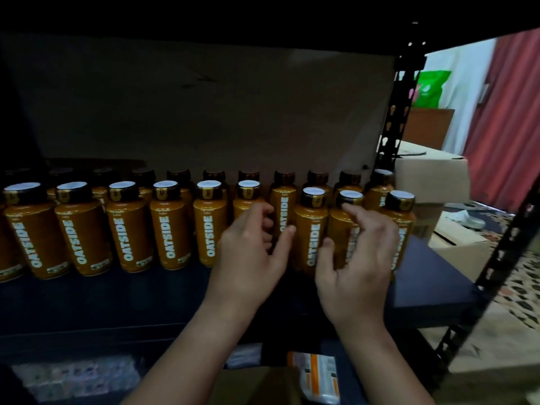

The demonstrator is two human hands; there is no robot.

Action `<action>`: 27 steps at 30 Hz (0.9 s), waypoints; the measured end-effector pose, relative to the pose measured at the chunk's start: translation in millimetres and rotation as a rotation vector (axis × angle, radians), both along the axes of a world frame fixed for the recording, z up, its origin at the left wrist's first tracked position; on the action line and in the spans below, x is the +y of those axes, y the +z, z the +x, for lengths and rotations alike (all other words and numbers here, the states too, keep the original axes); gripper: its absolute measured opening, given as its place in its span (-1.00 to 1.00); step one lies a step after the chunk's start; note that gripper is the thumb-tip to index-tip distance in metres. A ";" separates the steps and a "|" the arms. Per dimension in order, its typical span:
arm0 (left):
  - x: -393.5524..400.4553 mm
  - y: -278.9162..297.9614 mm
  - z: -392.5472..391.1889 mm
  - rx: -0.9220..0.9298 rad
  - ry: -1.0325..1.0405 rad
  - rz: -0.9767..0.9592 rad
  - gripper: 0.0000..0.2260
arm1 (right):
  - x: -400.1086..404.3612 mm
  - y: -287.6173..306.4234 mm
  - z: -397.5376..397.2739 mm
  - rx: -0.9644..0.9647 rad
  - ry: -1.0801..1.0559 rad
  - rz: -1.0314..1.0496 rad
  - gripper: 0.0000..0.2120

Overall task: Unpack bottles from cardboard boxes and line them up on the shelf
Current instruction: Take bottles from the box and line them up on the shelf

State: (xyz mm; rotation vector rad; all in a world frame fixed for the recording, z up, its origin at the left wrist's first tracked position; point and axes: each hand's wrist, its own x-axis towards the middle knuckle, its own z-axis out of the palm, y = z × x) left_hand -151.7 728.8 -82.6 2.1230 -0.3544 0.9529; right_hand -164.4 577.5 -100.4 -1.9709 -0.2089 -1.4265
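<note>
Head view puts me right up against a dark shelf (423, 276), and I count two rows of amber bottles (128, 226) on it, black caps with pale tops, "OATSIDE" running white up each label. The rear row sits deeper in shadow, so I can make out only caps and shoulders there.

My left hand (251, 249) is raised in front of the front row, fingers loosely curled and the thumb stretched toward the label of one bottle (282, 211) that stands a little further back than its neighbours. Whether the thumb tip touches it I cannot tell; nothing is gripped in that hand.

My right hand (358, 258) is spread fairly wide over the bottle second from the right end (346, 217). The forefinger tip lies at its cap, the thumb is beside the neighbouring bottle (311, 229) to the left, and the other fingers hang loose (the label behind them is blurred). It is not clasped around anything.

Past the black slotted upright (391, 124), cardboard boxes (432, 176) are stacked on a patterned floor, with a red curtain (502, 112) and a green bag (429, 86) behind. At the bottom edge lies an orange-and-white packet (318, 375).
</note>
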 end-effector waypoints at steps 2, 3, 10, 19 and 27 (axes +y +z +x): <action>-20.4 -9.8 2.9 0.084 -0.032 -0.027 -0.47 | -7.7 -3.5 -1.4 0.086 -0.053 0.030 -0.34; -28.4 -14.9 4.2 0.110 -0.039 -0.035 -0.41 | -10.3 -5.9 -1.3 0.137 -0.060 0.027 -0.27; -46.4 -33.7 13.6 0.186 -0.004 -0.088 -0.30 | -22.8 -13.5 1.5 0.360 0.127 0.033 -0.11; -38.0 -33.1 25.0 0.159 0.077 -0.017 -0.32 | -14.8 -7.7 18.5 0.435 0.164 0.023 -0.08; -32.2 -29.0 30.3 0.210 0.126 0.070 -0.32 | -9.0 -10.6 36.7 0.478 0.192 0.067 -0.07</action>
